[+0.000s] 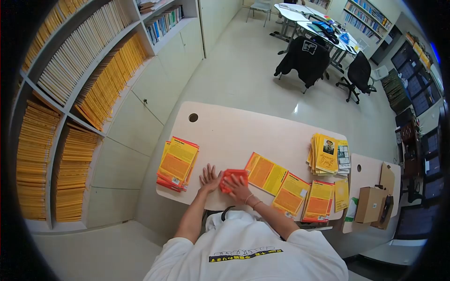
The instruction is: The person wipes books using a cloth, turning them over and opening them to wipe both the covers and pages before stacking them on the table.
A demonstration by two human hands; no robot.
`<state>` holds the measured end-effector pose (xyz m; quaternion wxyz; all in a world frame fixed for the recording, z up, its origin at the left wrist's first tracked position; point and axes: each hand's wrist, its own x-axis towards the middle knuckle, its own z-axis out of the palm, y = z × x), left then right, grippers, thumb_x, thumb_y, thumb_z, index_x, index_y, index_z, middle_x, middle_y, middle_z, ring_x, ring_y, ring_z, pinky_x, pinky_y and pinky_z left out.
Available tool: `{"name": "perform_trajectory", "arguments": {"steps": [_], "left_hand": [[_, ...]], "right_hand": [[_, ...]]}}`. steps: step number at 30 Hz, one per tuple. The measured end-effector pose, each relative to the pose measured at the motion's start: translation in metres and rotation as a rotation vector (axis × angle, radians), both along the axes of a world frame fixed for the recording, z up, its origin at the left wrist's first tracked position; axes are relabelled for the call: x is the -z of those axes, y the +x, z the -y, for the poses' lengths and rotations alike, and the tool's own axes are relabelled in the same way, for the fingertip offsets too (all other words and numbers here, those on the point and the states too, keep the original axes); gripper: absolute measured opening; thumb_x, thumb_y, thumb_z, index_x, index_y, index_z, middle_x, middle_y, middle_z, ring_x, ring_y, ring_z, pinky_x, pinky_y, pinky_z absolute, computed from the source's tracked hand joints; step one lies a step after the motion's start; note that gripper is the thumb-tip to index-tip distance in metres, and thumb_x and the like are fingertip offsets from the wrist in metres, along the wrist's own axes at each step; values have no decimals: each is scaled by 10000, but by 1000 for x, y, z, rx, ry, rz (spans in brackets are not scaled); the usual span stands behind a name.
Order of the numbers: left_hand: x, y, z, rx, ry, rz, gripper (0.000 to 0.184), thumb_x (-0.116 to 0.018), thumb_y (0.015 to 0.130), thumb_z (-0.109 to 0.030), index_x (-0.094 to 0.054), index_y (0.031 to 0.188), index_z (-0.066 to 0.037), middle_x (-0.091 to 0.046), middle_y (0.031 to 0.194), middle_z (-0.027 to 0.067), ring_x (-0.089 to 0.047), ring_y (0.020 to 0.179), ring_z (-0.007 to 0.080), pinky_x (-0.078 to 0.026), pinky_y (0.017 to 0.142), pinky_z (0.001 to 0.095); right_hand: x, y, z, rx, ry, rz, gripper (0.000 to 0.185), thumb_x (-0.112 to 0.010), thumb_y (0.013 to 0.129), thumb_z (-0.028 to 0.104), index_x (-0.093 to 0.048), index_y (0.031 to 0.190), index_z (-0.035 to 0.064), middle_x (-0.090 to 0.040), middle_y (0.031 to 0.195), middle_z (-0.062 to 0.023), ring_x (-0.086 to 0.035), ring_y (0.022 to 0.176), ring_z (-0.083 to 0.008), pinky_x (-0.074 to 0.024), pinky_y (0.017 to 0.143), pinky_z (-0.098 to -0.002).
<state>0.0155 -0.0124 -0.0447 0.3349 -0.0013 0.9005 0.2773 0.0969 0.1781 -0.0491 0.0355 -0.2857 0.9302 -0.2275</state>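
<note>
My left hand (210, 178) lies flat on the pale table (220, 126), fingers spread, just left of a small red item (233, 177). On top of that red item rests my right hand (238, 189), its fingers apart. Right of it, orange and yellow booklets (267, 173) lie on the table, with another booklet (290, 194) overlapping at their lower right. A stack of orange booklets (178, 161) stands left of my left hand. Further right is a second orange stack (319, 201).
Yellow books (326, 152) are piled at the table's right end, above a yellow booklet (341, 194). A cardboard box (369, 204) stands on a side table. Full bookshelves (70, 114) line the left. Chairs and desks stand beyond, with part of a person at the top.
</note>
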Motion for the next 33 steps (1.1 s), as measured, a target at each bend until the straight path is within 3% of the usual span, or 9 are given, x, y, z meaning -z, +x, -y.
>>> {"name": "perform_trajectory", "arguments": {"steps": [4,6,8,13,18,20,23,28,33], "left_hand": [[0,3,-4,-15,-24,-22,966,-211,865,-757,46,1518,-94,215,1573,55,179,1444,310,86,1123,579],[0,6,-7,-10,-60,-71,971,-260,862,-748,30,1520,-96,190,1579,69,156,1448,318,77,1123,582],[-1,10,-9,-5,-98,-121,977,-310,858,-739,14,1522,-98,164,1585,82,132,1452,327,67,1122,585],[-12,29,-17,50,-221,-389,946,-464,864,-636,-71,1514,-73,100,1591,111,75,1456,341,18,1123,586],[-29,14,-42,37,-277,-419,868,-603,834,-483,-185,1481,-81,-77,1580,146,-100,1439,380,-76,1127,571],[0,6,-58,79,235,-661,751,-595,864,-390,-250,1454,-78,-231,1539,160,-245,1402,362,-158,1120,544],[-13,1,-94,306,497,-437,690,-504,915,-435,-261,1464,-93,-306,1506,178,-298,1394,322,-197,1113,531],[-27,6,-106,506,222,-190,670,-399,948,-496,-254,1480,-116,-310,1523,107,-257,1423,271,-169,1122,554],[-45,18,-100,654,30,-369,712,-330,945,-565,-208,1502,-139,-286,1543,15,-221,1437,274,-138,1130,578]], "right_hand": [[-20,26,-1,-12,-162,171,602,-439,916,284,-293,1498,235,-245,1570,16,-137,1465,-244,-79,1146,-541],[-23,29,-16,33,-216,205,595,-446,915,284,-307,1492,235,-256,1566,21,-158,1462,-225,-85,1148,-529],[-14,32,-34,277,-28,73,578,-464,914,276,-338,1476,227,-265,1562,25,-179,1457,-224,-85,1149,-528],[-32,33,-64,412,99,26,568,-489,893,282,-391,1447,207,-287,1553,24,-218,1445,-253,-114,1143,-541],[-6,31,-60,562,-100,37,534,-476,904,271,-416,1431,209,-295,1550,24,-226,1444,-245,-115,1142,-539],[-8,31,-57,486,-105,73,532,-473,907,267,-413,1433,209,-294,1550,23,-225,1444,-245,-115,1139,-545],[-13,36,-63,252,-97,185,528,-463,915,256,-405,1437,209,-292,1551,20,-223,1445,-243,-113,1132,-560],[-23,67,-81,517,39,172,551,-464,920,265,-366,1459,207,-267,1562,20,-206,1450,-243,-104,1120,-585],[-29,83,-89,829,220,149,579,-463,923,285,-324,1480,210,-236,1573,18,-179,1458,-240,-89,1114,-603]]}}
